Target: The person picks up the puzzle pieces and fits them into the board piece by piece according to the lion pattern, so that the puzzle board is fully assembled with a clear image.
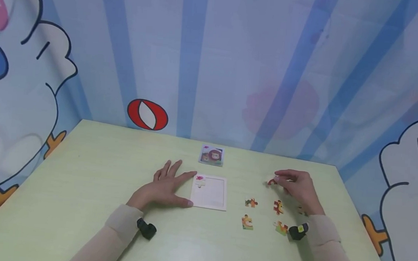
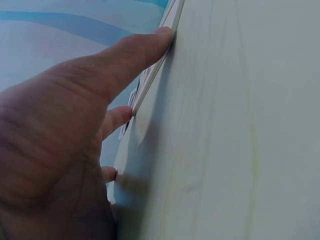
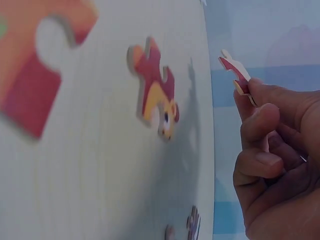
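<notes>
With fingers spread, my left hand (image 1: 165, 188) rests at the left side of a square white puzzle tray (image 1: 213, 197). Its thumb and index fingertip touch the tray's edge, as the left wrist view also shows. One puzzle piece (image 1: 200, 182) with a pink patch sits in the tray's upper left corner. Over on the right, my right hand (image 1: 299, 189) pinches a puzzle piece (image 3: 234, 70) between thumb and index finger, raised above the table. Red and yellow print shows on that piece. In the right wrist view, a red and yellow piece (image 3: 152, 90) lies on the table nearby.
Several loose puzzle pieces lie right of the tray, among them an orange one (image 1: 251, 202) and a yellow-green one (image 1: 281, 227). My right wrist partly covers another piece (image 1: 301, 210). Behind the tray is a lion picture card (image 1: 211, 155). A printed curtain (image 1: 220, 66) rises behind the table.
</notes>
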Demonstrator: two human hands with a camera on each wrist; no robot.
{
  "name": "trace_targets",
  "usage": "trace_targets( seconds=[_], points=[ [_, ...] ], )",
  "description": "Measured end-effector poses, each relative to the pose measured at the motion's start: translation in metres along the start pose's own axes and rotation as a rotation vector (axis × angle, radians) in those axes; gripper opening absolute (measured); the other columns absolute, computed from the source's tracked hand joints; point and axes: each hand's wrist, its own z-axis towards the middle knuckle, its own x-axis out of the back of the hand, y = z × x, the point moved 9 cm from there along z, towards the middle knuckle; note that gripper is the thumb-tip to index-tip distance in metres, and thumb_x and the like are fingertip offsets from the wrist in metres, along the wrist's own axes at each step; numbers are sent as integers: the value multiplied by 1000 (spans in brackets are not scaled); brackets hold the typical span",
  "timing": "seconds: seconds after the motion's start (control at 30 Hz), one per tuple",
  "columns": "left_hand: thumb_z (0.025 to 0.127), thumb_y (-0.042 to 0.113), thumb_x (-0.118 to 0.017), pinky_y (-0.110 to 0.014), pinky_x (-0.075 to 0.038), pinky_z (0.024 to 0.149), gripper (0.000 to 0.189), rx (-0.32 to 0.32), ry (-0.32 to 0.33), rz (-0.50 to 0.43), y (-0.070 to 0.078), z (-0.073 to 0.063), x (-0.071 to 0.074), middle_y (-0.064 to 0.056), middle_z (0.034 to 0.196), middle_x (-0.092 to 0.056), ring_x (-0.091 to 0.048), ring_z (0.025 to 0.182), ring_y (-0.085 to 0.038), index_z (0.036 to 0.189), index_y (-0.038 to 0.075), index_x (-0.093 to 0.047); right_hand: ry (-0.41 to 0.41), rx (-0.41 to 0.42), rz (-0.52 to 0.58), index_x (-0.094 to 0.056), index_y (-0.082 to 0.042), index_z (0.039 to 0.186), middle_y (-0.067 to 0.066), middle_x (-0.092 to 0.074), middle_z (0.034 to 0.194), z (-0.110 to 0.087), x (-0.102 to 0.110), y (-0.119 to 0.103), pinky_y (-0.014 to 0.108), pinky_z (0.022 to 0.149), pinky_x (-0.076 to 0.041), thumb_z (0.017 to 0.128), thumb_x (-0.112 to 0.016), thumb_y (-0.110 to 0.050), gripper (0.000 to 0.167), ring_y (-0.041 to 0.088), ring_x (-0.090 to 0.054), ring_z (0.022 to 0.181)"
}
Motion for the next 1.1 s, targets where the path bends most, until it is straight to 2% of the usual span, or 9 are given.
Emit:
trace_targets(
  seconds=[0.17, 0.3, 0.43, 0.67, 0.87, 1.1],
  points=[
    [87, 58, -80, -76, -2, 130, 98, -3, -5, 4, 3, -2, 2, -18, 183, 1, 13, 167, -51, 169, 35, -32, -4, -3, 14, -77, -9, 127, 13, -72, 83, -1, -6, -8, 35, 61, -50, 102, -75, -31, 33, 25, -58, 63],
    [88, 57, -80, -75, -3, 130, 97, 2, -9, 21, 4, -3, 2, -17, 183, 2, 13, 167, -51, 169, 35, -32, -22, -7, 27, -77, -9, 123, 10, -70, 76, -2, -14, -14, 36, 65, -53, 100, -78, -31, 32, 26, -58, 63],
    [88, 56, -80, -76, -2, 130, 97, 2, -12, 14, 4, -3, 2, -18, 183, 1, 12, 167, -51, 170, 34, -32, -45, 3, 63, -76, -9, 120, 12, -74, 79, -2, -23, -22, 38, 67, -53, 99, -79, -33, 32, 28, -59, 62],
    [87, 57, -80, -76, -1, 130, 97, -3, -8, 1, 2, -2, 1, -18, 183, 2, 13, 166, -51, 169, 36, -32, -50, 18, 119, -76, -11, 119, 17, -78, 86, 0, -38, -36, 37, 62, -51, 99, -79, -35, 31, 33, -61, 63],
    [87, 58, -80, -72, 2, 132, 99, 20, -18, 4, -4, 3, -3, -14, 183, 5, 16, 167, -47, 170, 40, -29, -42, 17, 137, -76, -11, 117, 15, -80, 89, 2, -49, -47, 37, 58, -49, 98, -80, -36, 32, 30, -62, 62],
    [86, 58, -81, -74, 1, 131, 99, 15, -17, 3, -3, 3, -2, -15, 183, 3, 14, 167, -49, 169, 39, -31, -78, 30, 187, -76, -7, 115, 16, -81, 91, 2, -67, -61, 37, 59, -53, 97, -80, -29, 28, 27, -63, 60]
  ],
)
